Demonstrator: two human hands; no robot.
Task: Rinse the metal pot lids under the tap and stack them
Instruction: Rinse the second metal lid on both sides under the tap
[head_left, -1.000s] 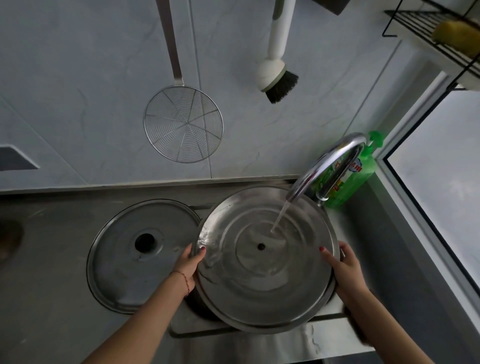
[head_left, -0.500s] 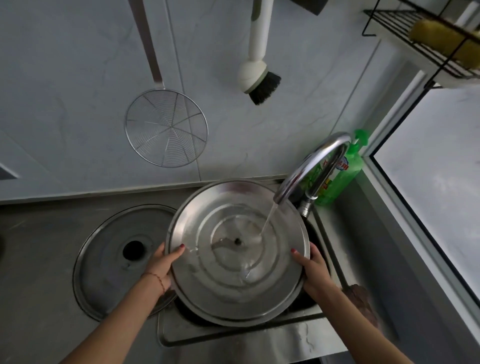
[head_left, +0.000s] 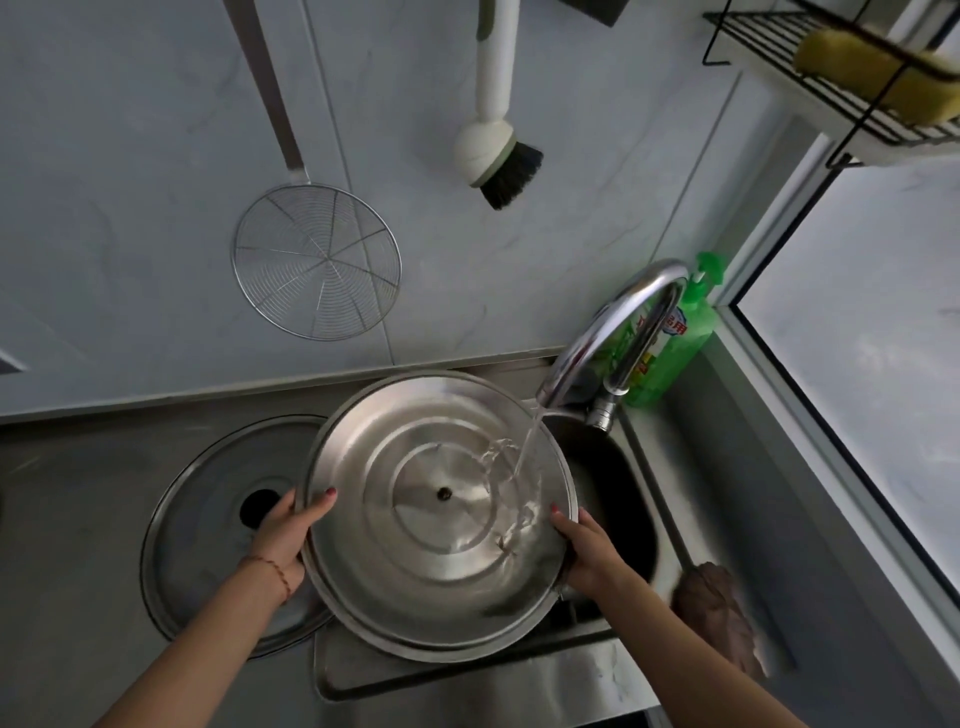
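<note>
Seemingly wet, shiny lid (head_left: 415, 545) underside.

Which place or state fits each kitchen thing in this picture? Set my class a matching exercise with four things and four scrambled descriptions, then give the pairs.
Things
1. large round steel pot lid held in both hands
2. second flat steel lid with a dark centre hole
3. round wire mesh skimmer
4. green plastic dish soap bottle

Descriptions
A. hangs on the wall tiles
B. stands behind the curved chrome tap
C. lies on the steel counter left of the sink
D. water stream strikes its right side

Pairs: 1-D, 2-C, 3-A, 4-B
</note>
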